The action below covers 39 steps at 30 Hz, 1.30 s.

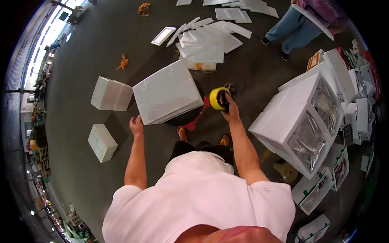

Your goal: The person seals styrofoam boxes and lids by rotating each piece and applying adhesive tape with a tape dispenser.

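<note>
A white foam box [168, 93] with its lid on rests, turned at an angle, on a dark round support in front of me. My left hand [137, 126] is at the box's lower left corner, fingers partly spread; whether it presses on the box is hard to tell. To the right of the box, my right hand [230, 109] grips a tape dispenser with a roll of yellow tape [217, 99]. The dispenser's dark head points away from me. Part of a red object [195, 121] shows beneath the box.
Two white boxes [111, 94] [102, 143] stand on the floor at left. Foam lids [206, 48] lie scattered ahead. Stacked foam boxes [289, 117] with silvery lining rise at right. A person [300, 24] stands at the upper right holding a white panel. Orange scraps [122, 62] lie on the floor.
</note>
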Available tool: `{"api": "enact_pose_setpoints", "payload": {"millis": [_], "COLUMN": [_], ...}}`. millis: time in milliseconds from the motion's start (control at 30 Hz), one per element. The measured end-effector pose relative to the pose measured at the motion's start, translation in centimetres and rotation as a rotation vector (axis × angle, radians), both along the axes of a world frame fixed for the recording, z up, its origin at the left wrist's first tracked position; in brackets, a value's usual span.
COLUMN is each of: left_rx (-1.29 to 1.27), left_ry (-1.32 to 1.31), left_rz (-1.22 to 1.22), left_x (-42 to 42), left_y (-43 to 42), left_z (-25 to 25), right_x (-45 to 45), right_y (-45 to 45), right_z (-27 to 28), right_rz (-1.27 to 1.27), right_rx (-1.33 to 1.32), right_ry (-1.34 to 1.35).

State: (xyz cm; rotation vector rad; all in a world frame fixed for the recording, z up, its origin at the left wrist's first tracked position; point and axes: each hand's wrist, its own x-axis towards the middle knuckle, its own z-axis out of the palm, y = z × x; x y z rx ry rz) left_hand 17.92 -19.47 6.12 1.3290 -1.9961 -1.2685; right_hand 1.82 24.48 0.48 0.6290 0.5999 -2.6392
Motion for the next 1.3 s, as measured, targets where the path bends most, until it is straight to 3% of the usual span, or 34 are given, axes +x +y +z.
{"api": "enact_pose_setpoints", "payload": {"millis": [33, 133, 233, 300, 333, 400, 500, 567, 600, 667, 767, 867, 933, 1000, 1033, 1067, 1100, 1133, 1167, 1200, 1233, 1267, 1300], "left_rx": [0.066, 0.114, 0.374, 0.413, 0.446, 0.618, 0.549, 0.582, 0.621, 0.531, 0.643, 0.739, 0.747, 0.875, 0.922, 0.855, 0.787, 0.716, 0.753, 0.666, 0.661, 0.604, 0.515], "left_ry": [-0.115, -0.025, -0.126, -0.153, -0.176, 0.079, 0.078, 0.041, 0.033, 0.006, -0.073, -0.020, -0.025, -0.018, 0.004, -0.141, -0.038, -0.163, -0.360, -0.264, -0.218, -0.426, -0.456], "left_rz": [-0.020, -0.106, -0.397, -0.391, -0.377, -0.502, -0.434, -0.427, -0.462, -0.471, -0.382, -0.477, -0.452, -0.581, -0.576, -0.607, -0.571, -0.583, -0.596, -0.547, -0.550, -0.549, -0.541], "left_x": [-0.8, -5.4, -9.2, -11.1, -11.6, -11.9, -12.6, -12.5, -12.7, -13.0, -13.6, -14.4, -14.6, -16.3, -17.2, -18.0, -18.2, -18.3, -19.0, -19.5, -19.3, -19.8, -19.6], "left_y": [-2.6, -7.3, -10.1, -11.1, -9.3, -9.1, -9.7, -9.9, -10.4, -11.4, -11.3, -10.7, -10.5, -11.2, -10.4, -11.0, -10.0, -10.0, -10.3, -9.7, -9.8, -9.9, -9.2], "left_z": [-0.8, -4.4, -4.6, -7.3, -4.3, -3.8, -4.6, -4.1, -3.6, -5.6, -3.8, -3.8, -2.2, -2.7, -2.3, -5.9, -8.5, -8.4, -9.2, -13.1, -12.0, -12.8, -12.3], "right_x": [-1.0, -4.2, -6.2, -6.8, -6.4, -6.9, -9.4, -10.9, -11.0, -11.7, -11.1, -8.0, -5.2, -3.2, -2.8, -2.1, -1.2, 0.0, 0.6, 1.3, 1.9, 2.1, 2.2], "right_y": [-1.8, -5.0, -6.9, -6.3, -4.9, -5.8, -11.2, -14.3, -15.7, -17.6, -18.3, -17.8, -18.3, -19.9, -19.9, -20.8, -21.8, -24.4, -25.1, -26.2, -28.1, -28.5, -28.6], "right_z": [0.7, 2.8, 6.2, 5.6, 4.9, 3.7, 5.2, 2.7, 2.1, 1.9, 2.9, 8.0, 15.6, 21.2, 23.4, 25.6, 26.5, 29.1, 27.9, 26.7, 26.1, 24.7, 23.4], "right_rz": [0.036, 0.048, -0.009, -0.119, -0.188, 0.022, 0.053, 0.280, 0.326, 0.488, 0.516, 0.283, 0.371, 0.188, 0.264, 0.260, 0.307, 0.262, 0.303, 0.325, 0.332, 0.333, 0.359], "right_rx": [0.065, 0.145, 0.577, 0.484, 0.352, 0.342, 0.264, 0.348, 0.320, 0.538, 0.702, 0.688, 0.766, 1.060, 1.091, 1.104, 1.146, 1.146, 1.141, 1.190, 1.170, 1.142, 1.161], "right_ry": [-0.018, 0.107, 0.123, -0.019, -0.147, 0.002, 0.017, 0.281, 0.285, 0.027, 0.058, 0.088, 0.017, 0.001, 0.124, 0.106, 0.167, 0.247, 0.268, 0.279, 0.271, 0.244, 0.292]}}
